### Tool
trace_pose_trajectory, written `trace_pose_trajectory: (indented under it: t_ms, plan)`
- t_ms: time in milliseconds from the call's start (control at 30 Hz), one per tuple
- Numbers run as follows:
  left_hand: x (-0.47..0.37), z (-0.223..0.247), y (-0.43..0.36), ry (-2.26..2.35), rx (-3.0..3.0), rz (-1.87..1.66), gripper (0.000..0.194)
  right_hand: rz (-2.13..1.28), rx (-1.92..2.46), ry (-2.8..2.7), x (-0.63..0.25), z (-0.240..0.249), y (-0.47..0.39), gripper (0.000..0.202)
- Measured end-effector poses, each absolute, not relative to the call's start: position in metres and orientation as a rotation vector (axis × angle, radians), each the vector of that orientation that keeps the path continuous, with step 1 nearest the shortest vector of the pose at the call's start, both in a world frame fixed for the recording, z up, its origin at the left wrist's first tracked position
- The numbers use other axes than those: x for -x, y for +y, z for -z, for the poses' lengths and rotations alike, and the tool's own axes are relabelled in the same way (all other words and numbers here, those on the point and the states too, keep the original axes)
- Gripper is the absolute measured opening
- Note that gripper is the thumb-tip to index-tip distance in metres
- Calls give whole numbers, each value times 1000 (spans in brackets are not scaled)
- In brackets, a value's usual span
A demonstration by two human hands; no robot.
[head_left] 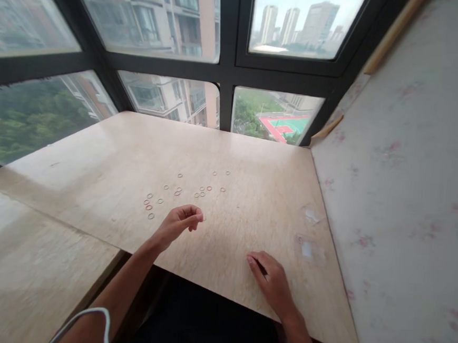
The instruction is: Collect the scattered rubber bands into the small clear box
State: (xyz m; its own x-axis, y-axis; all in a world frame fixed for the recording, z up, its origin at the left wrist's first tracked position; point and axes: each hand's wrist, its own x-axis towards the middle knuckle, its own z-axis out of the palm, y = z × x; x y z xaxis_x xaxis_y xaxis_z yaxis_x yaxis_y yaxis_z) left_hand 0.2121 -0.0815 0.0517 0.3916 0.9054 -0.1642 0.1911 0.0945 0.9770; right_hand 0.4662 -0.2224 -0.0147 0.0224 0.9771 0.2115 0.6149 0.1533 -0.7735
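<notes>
Ring [204, 218] sits in the narrow pinch of my left hand [183, 219], over the tabletop [115, 149]. I judge this one taken; other rings [149, 207] remain loose beyond. Whether my curled right hand [271, 275] holds something, I cannot tell.

Desk [260, 179], centre of frame: pale, marbled wood-look or stone-look top, smooth, soft sheen toward the window. Rings [177, 192], left of centre: smooth-looking; metal or rubber cannot be told. Packets [307, 249], right: clear plastic, glossy, whitish patches inside. Window frame [230, 34], top: dark, satin, metal or plastic. Panes [274, 98]: clear glass. Wall covering [414, 181], far right: matt, paper-like, floral print. Cable [106, 323], lower left: pale, smooth, plastic-looking. Cloth [209, 323], bottom centre: black, matt.
</notes>
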Motion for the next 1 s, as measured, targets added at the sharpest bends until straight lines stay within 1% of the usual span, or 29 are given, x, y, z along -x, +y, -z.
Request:
trace_pose_trajectory:
  t_ms: [300, 467, 633, 833, 1000]
  plan:
    - [-329, -29, -89, 752, -1560, -564, 22, -601, 1524, -1682, -468, 15, -223, 17]
    - [-391, -27, -95, 771, -1924, -574, 11, -571, 1532, -1710, -469, 15, -224, 17]
    - [-443, -32, -99, 639, -2206, -536, 11, -570, 1543, -1720, -470, 13, -223, 16]
    - [-466, -19, -97, 605, -2343, -428, 10, -575, 1542, -1719, -470, 16, -222, 15]
    - [-444, -11, -91, 718, -2231, -480, 13, -591, 1515, -1692, -471, 16, -223, 12]
